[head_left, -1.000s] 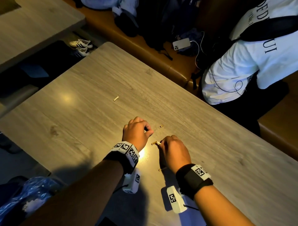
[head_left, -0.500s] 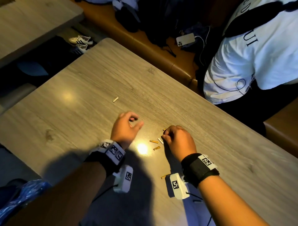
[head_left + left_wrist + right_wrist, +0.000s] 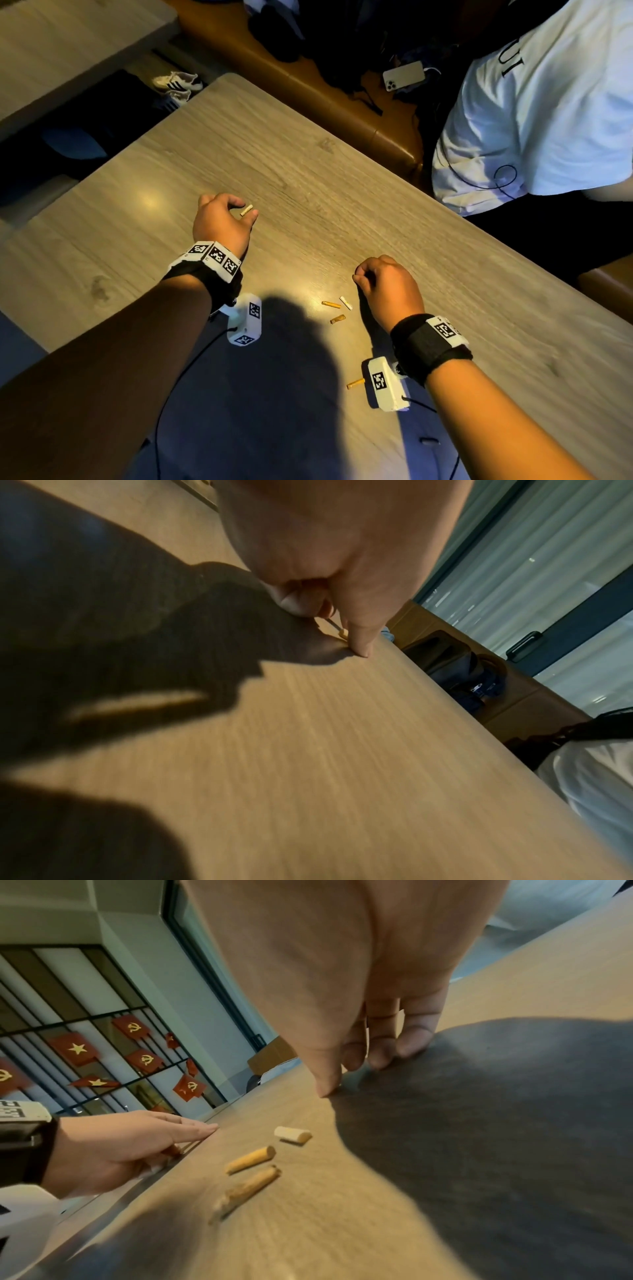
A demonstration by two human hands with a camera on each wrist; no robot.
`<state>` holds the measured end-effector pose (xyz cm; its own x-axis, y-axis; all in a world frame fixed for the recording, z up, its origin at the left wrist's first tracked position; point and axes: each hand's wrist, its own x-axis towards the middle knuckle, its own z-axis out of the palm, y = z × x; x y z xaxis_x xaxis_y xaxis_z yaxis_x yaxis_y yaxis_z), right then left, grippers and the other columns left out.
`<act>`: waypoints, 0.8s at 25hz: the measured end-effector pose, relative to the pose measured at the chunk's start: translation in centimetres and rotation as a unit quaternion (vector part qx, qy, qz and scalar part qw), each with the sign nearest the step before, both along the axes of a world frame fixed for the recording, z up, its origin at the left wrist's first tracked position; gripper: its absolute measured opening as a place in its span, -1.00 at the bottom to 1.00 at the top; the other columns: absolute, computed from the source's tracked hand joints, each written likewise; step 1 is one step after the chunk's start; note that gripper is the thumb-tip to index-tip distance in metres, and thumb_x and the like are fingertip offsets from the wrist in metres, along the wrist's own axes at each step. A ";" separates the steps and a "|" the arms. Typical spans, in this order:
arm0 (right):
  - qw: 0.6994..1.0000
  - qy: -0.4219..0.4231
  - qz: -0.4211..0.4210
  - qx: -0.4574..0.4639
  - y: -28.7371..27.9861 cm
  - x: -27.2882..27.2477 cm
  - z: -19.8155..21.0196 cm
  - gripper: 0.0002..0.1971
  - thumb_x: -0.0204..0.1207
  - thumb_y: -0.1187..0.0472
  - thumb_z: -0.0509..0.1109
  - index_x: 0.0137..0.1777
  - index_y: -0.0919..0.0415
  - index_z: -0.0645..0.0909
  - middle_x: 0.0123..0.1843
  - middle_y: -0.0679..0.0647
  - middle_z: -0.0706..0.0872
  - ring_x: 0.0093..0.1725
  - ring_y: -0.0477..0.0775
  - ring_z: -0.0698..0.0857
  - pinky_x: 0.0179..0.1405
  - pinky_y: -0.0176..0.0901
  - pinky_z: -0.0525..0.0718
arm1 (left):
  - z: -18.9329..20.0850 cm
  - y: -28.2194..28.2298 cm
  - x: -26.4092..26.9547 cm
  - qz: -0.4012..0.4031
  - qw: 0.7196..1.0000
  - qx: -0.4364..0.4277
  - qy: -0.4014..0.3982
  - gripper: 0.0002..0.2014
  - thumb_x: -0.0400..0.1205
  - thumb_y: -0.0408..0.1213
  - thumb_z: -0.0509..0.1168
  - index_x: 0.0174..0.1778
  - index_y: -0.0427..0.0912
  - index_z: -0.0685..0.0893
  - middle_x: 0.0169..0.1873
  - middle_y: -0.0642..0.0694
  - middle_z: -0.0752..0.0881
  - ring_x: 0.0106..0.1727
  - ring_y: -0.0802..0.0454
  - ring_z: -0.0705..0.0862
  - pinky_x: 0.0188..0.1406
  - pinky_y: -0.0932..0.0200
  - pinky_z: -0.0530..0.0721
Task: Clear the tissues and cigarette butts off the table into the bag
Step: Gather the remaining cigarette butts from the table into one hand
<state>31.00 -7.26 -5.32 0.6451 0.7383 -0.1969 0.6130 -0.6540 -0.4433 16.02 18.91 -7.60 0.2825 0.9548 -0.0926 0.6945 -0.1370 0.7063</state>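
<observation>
Butts are the step in hand: left hand [image 3: 222,219], centre-left of the head view, cups a lone butt [image 3: 246,210] lying between thumb and fingers, not yet pinched. Next it must close on it. Right hand [image 3: 388,284], lower centre, curls fingertips-down on the table [image 3: 308,164]; whether it holds anything, I cannot tell. Three butts [image 3: 337,310] lie just beside it, another [image 3: 355,383] lower. No bag in view.

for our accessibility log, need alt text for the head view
Two bare hands over a grey wood-grain table: the left hand curls around a pale cigarette butt, the right hand hovers near three small loose butts. A fourth orange-tipped butt lies nearer.
</observation>
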 end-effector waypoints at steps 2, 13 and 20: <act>1.000 0.016 -0.011 0.011 -0.3 -0.3 0.2 -0.91 0.56 0.11 0.41 -0.17 -0.04 0.68 -0.12 -0.10 0.63 -0.11 -0.05 0.59 -0.17 -0.17 0.50 | -0.1 -0.2 -0.1 -0.001 1.000 0.003 -0.001 -0.84 0.49 -0.01 0.52 -0.20 0.02 0.73 0.13 0.01 0.59 0.13 -0.06 0.72 0.08 0.19 0.59; 0.990 0.111 -0.072 0.057 -2.3 -4.0 0.4 -0.89 0.51 0.08 0.46 -0.23 0.02 0.75 -0.21 -0.12 0.63 -0.19 -0.07 0.60 -0.18 -0.20 0.44 | -0.4 -12.8 -0.5 -0.197 0.980 -0.010 -0.028 -0.82 0.34 0.15 0.52 -0.31 0.16 0.79 -0.04 0.24 0.59 0.14 0.12 0.56 0.22 -0.05 0.53; 0.985 0.115 -0.095 0.082 -10.5 -2.9 2.7 -0.90 0.51 0.14 0.44 -0.19 -0.02 0.77 -0.20 -0.11 0.70 -0.17 -0.17 0.65 -0.16 -0.30 0.54 | 0.6 -16.8 -0.8 -0.254 0.967 -0.008 0.034 -0.81 0.39 0.18 0.53 -0.24 0.20 0.80 0.06 0.26 0.55 0.23 0.14 0.45 0.17 0.07 0.21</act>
<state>28.14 -17.73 -2.67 0.7267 0.6431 -0.2415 0.3577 -0.6544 -0.6662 15.26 2.08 -7.04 0.7067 0.6935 -0.1399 0.5853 -0.4619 0.6664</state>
